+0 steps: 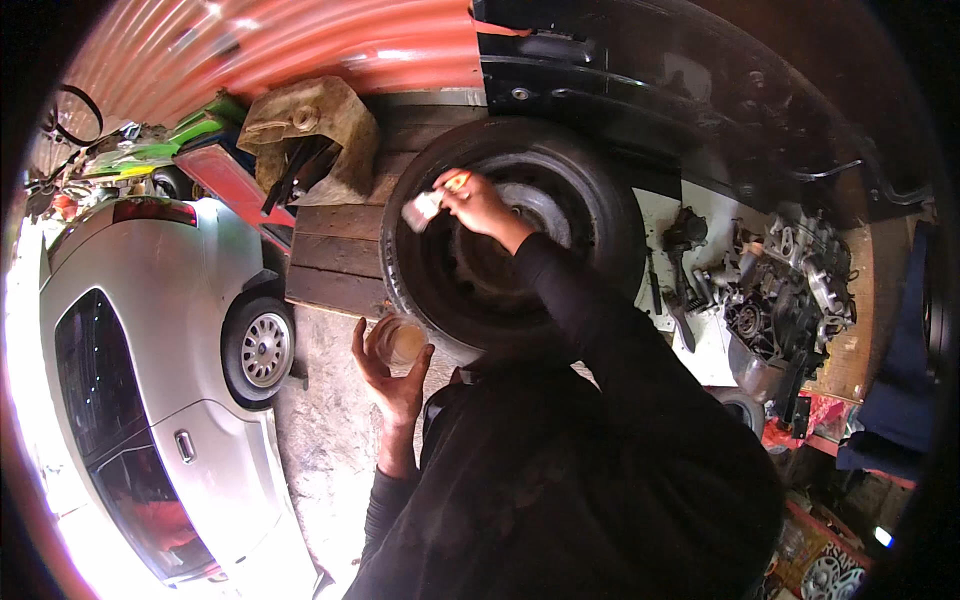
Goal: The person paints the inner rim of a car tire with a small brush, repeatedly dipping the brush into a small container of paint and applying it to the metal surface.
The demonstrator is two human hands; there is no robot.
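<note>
A large black tyre (612, 225) on a steel wheel rim (490, 262) lies flat on a wooden bench in front of me. My right hand (480, 208) is above the tyre's far left part, its fingers closed round the handle of a paintbrush (424, 208). The brush has pale bristles, slightly blurred, that point left over the sidewall; I cannot tell whether they touch it. Nearer to me, at the tyre's near left edge, my left hand (392, 385) holds a small clear cup (406, 342) between thumb and fingers. Something pale yellowish shows inside the cup.
The bench's wooden planks (335, 250) run left of the tyre, with a cut-open dirty plastic container (310, 125) holding dark tools. Engine parts (785, 290) and hand tools cover a white board at right. A silver car (170, 330) stands at left. A black panel (700, 90) rises behind.
</note>
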